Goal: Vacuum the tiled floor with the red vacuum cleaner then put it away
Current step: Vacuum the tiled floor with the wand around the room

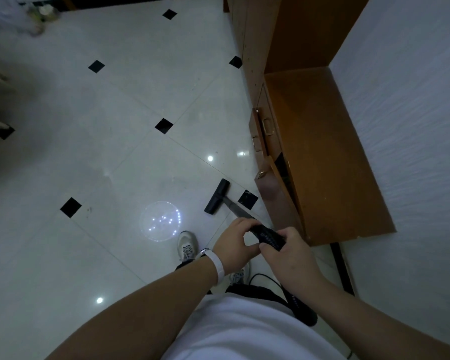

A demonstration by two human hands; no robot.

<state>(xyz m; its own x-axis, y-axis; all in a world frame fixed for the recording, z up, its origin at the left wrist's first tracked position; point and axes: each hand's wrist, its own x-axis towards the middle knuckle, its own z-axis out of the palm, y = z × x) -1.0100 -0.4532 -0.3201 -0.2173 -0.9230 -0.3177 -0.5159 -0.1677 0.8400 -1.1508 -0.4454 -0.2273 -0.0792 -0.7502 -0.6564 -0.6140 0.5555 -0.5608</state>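
Note:
The vacuum's black floor nozzle (pixel 217 196) lies on the white tiled floor (pixel 130 105) beside a wooden cabinet. Its metal tube (pixel 238 209) slopes back up to a black ribbed handle (pixel 269 237). My left hand (pixel 235 245), with a white wristband, grips the tube's upper end where it meets the handle. My right hand (pixel 289 253) grips the ribbed handle just behind it. A black hose (pixel 300 306) trails down past my right hip. The vacuum's red body is out of view.
A wooden cabinet (pixel 320 152) with brass drawer pulls stands right of the nozzle against a white wall (pixel 411 120). Black diamond inlays dot the floor. My sneakers (pixel 187 246) stand behind the nozzle. Blurred objects (pixel 37 16) sit at the far top left.

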